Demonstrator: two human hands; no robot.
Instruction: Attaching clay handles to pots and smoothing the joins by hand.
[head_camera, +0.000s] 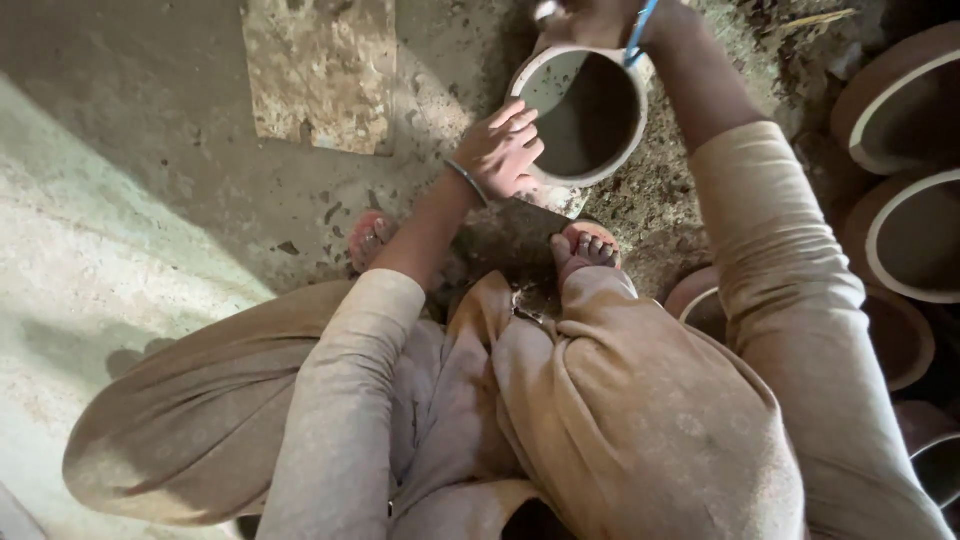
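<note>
Two hands on pot (585, 110) | left hand (500, 152) lay open on rim | right hand (590, 18) gripped far rim | we saw pot formed, five pots (905, 100) stacked beside.

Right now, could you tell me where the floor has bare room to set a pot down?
The pale floor left of the left hand and below the flat slab is free. Right of the held pot, stacked pots crowd it.
</note>
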